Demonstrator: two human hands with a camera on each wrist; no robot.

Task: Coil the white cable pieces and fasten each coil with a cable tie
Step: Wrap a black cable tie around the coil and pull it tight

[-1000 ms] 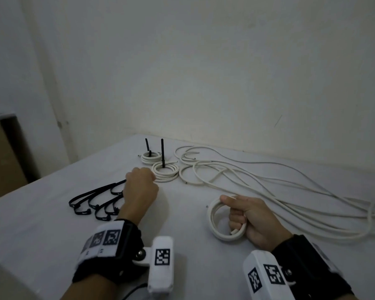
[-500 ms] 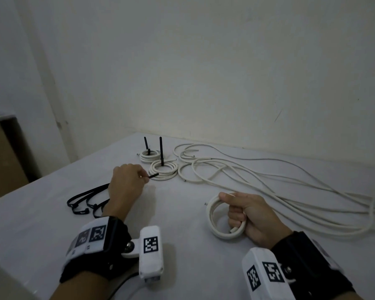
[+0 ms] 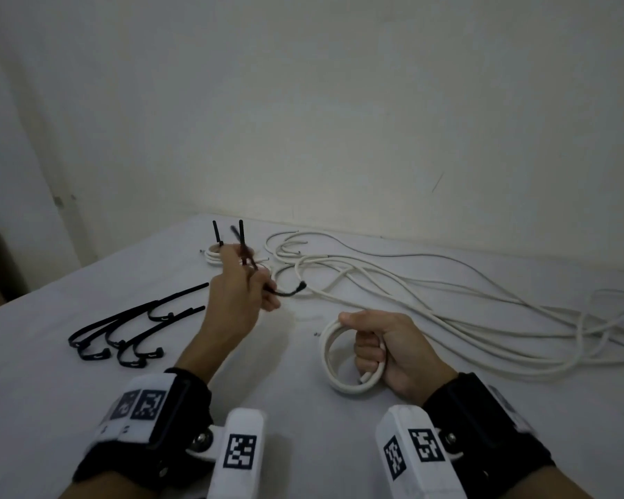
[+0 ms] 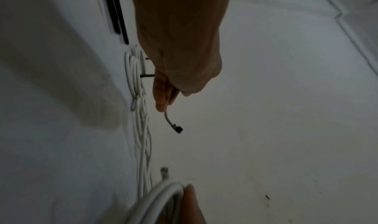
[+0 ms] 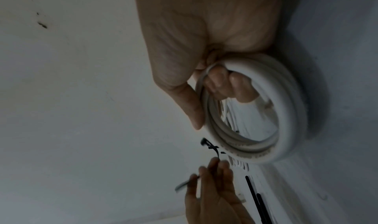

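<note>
Fastening is the step in hand, by my reading: the right hand has its fingers curled through a finished white coil, holding it on edge on the table, while the left hand, raised above the table, pinches a black cable tie with its head end hanging free toward the coil. Next the tie must be brought across, threaded round the coil's strands and its tail fed through the head, which will likely want the coil held steady. Spare ties lie to the left, two tied coils stand near the far edge, and loose white cable sprawls on the right. Behind is a plain pale wall; the light is dim.
</note>
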